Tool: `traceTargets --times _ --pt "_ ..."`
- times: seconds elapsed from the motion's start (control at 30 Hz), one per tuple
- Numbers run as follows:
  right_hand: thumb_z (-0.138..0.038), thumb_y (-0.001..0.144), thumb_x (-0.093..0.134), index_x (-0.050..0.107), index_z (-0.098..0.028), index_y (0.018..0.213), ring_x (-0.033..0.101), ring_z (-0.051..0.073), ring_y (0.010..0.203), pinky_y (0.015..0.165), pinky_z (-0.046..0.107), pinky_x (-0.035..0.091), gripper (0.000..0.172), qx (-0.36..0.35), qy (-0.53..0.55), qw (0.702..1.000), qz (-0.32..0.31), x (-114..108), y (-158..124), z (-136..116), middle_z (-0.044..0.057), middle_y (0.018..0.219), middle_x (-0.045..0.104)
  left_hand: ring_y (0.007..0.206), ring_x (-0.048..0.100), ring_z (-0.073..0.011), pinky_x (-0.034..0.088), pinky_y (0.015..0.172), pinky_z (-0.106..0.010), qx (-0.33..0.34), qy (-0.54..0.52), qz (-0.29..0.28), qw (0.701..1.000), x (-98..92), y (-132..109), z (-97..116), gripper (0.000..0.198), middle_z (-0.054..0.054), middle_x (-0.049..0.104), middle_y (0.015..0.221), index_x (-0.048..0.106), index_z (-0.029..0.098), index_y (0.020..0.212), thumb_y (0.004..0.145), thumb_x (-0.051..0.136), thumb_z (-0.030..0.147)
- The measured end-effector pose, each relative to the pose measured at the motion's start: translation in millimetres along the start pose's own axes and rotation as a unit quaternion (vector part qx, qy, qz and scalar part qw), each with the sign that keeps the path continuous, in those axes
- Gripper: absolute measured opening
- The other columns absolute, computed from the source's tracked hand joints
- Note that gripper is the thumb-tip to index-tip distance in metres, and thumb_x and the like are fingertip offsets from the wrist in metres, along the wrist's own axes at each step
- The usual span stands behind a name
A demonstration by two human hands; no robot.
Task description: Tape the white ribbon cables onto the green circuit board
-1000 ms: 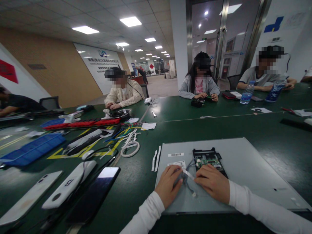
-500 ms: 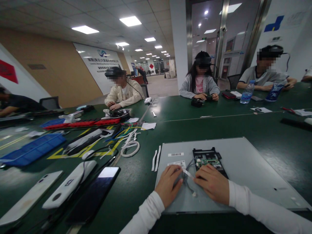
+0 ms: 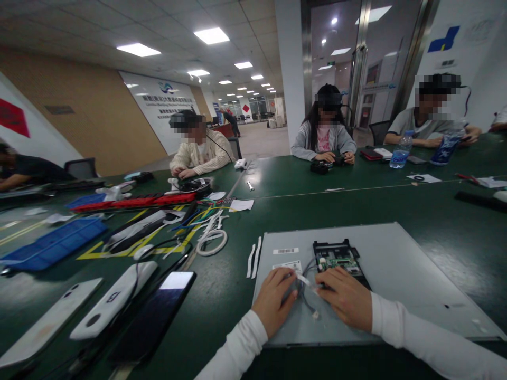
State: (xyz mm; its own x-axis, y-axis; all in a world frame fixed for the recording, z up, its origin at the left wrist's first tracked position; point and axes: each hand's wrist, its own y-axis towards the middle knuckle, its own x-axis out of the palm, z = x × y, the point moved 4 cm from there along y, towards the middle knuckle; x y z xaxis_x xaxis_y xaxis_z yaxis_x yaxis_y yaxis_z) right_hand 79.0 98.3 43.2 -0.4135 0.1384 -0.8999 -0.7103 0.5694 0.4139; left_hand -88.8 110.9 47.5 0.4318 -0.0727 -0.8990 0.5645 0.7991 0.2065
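A flat grey metal panel (image 3: 407, 285) lies before me on the table, its back carrying a green circuit board (image 3: 344, 262) in a black plastic frame. My left hand (image 3: 273, 300) is over the panel's left part, fingers closed on one end of a short white tape strip (image 3: 304, 280). On the strip's other end, my right hand (image 3: 344, 296) is pinched, just below the board. The strip crosses a bundle of thin grey cables (image 3: 307, 300), whose white connector (image 3: 316, 315) rests loose on the panel. My fingertips partly hide the cables and a label.
Two more white strips (image 3: 254, 257) lie left of the panel. Further left are a black phone (image 3: 152, 316), a white power bank (image 3: 114, 301), a white phone (image 3: 49, 322), a coiled white cable (image 3: 212, 243) and a blue tray (image 3: 55, 243). Several people sit around the table.
My right fingers have shifted very slightly on the strip. My left hand, the panel and the cables look the same.
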Motion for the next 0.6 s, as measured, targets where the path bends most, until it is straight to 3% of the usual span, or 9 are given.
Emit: traceTargets --times 0.23,0.43,0.6 --pt "-0.009 0.075 0.042 0.056 -0.015 0.073 0.043 0.016 0.085 0.075 0.034 0.034 0.016 -0.015 0.03 0.999 0.036 12.7 -5.2 6.6 0.006 0.095 0.052 0.106 0.041 -0.0195 0.035 0.093 -0.039 0.003 -0.006 0.008 1.0 -0.8 -0.4 0.9 0.032 -0.008 0.049 0.11 0.049 0.02 0.11 0.079 0.041 0.02" --pt "-0.009 0.074 0.04 0.057 -0.018 0.085 0.047 0.016 0.085 0.076 0.033 0.036 0.022 0.013 0.064 0.996 0.068 -9.9 -4.8 7.4 0.006 0.093 0.054 0.109 0.041 -0.018 0.036 0.093 -0.036 -0.003 0.003 0.033 0.999 -4.3 -3.9 -5.9 0.035 -0.007 0.046 0.116 0.044 0.021 0.114 0.08 0.04 0.022" --pt "-0.011 0.073 0.04 0.054 -0.019 0.099 0.046 0.018 0.093 0.08 0.036 0.036 0.03 0.084 0.023 0.99 0.112 -33.2 -6.8 46.8 0.007 0.101 0.052 0.108 0.042 -0.0186 0.035 0.094 -0.036 -0.07 0.073 0.112 0.989 -24.4 -7.2 -37.5 0.034 -0.007 0.046 0.116 0.045 0.019 0.113 0.08 0.04 0.024"
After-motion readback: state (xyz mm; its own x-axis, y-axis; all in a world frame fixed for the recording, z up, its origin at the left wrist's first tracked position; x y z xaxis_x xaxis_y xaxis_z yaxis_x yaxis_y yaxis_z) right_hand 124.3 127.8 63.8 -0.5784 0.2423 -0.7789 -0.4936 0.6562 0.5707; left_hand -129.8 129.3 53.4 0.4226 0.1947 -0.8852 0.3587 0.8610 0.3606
